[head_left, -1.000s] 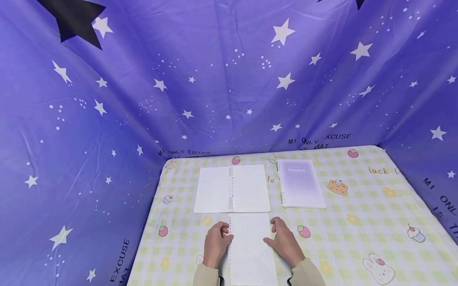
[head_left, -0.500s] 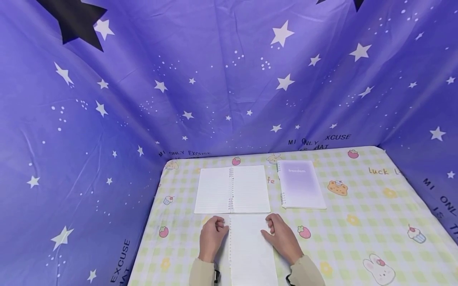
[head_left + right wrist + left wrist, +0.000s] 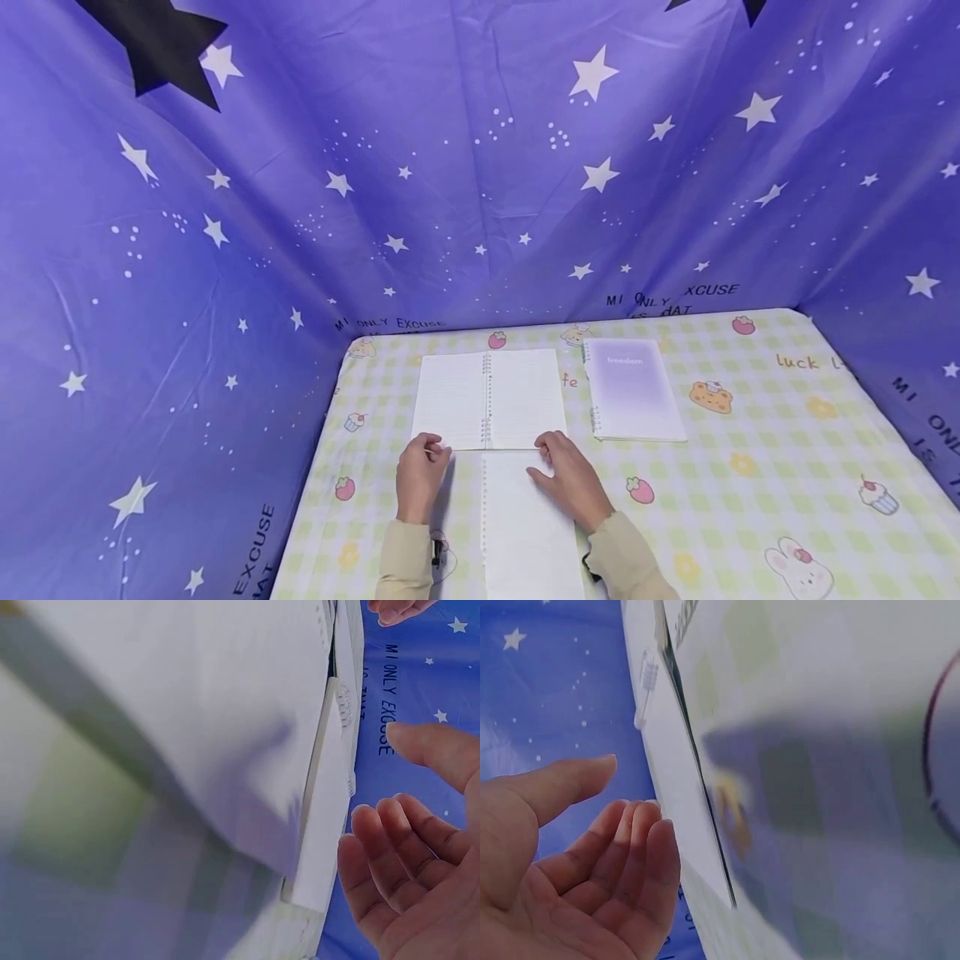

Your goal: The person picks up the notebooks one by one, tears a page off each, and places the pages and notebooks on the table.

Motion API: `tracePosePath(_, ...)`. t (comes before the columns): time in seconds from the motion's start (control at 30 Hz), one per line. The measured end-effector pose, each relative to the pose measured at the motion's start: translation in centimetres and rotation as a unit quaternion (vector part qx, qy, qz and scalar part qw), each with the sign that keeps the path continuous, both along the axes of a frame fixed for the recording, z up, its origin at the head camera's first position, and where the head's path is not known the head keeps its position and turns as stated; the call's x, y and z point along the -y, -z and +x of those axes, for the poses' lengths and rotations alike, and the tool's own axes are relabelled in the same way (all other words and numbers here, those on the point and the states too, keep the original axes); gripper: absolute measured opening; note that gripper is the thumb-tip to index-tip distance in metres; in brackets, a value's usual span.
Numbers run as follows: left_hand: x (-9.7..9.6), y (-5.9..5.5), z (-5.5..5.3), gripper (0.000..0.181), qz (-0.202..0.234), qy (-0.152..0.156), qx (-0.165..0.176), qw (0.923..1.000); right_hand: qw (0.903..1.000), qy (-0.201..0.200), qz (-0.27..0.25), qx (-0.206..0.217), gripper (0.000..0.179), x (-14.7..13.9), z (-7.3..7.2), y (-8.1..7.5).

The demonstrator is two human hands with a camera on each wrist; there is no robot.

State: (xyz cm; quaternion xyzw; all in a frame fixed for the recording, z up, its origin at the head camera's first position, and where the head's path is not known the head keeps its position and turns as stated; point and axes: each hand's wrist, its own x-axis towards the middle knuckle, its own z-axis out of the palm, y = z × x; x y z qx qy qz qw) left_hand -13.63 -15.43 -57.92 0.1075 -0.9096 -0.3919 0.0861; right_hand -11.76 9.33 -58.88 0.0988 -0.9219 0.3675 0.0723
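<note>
A ring-bound notebook (image 3: 450, 396) lies open on the table, both lined pages facing up. Just below it is a white loose-leaf sheet (image 3: 528, 533) with punched holes along its left edge. My left hand (image 3: 420, 479) hovers by the notebook's lower left corner. Close to its lower right corner, over the upper right part of the sheet, is my right hand (image 3: 573, 479). Both wrist views show the left hand (image 3: 592, 877) and the right hand (image 3: 412, 877) with loosely bent fingers, thumbs apart from them and nothing between.
To the right of the open notebook lies a closed purple spiral notebook (image 3: 633, 396) with "freedom" on its cover. A checked tablecloth (image 3: 750, 508) with cartoon prints covers the table. Blue-purple star curtains (image 3: 435, 150) hang behind it and along the sides.
Both hands have moved away from the sides of the loose-leaf sheet, up toward the open notebook's lower edge, the left one also further left. The sheet stays on the table.
</note>
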Motion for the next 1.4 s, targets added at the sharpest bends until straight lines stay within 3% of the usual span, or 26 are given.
tracePosePath(0.33,1.3,0.3,-1.3,0.023,-0.003,-0.027,-0.014,0.9995,0.9992,-0.021,0.021,-0.028,0.037,1.9,-1.7,-0.6)
tracePosePath(0.57,2.2,0.4,-1.8,0.034,-0.015,-0.038,0.002,0.9992,0.9981,-0.038,0.041,-0.026,0.036,3.3,-2.8,-0.8)
tracePosePath(0.97,2.2,1.2,-2.1,0.042,-0.032,-0.036,0.014,0.9987,0.9963,-0.056,0.055,-0.036,0.038,5.1,-4.5,-0.9)
tracePosePath(1.13,2.3,1.1,-2.1,0.043,-0.034,-0.033,0.019,0.9987,0.9938,-0.071,0.07,-0.05,0.042,6.0,-5.2,-0.4)
tracePosePath(1.4,2.8,0.6,-2.0,0.045,-0.008,-0.023,0.055,0.9982,0.9906,-0.093,0.082,-0.059,0.049,7.9,-5.6,-0.1)
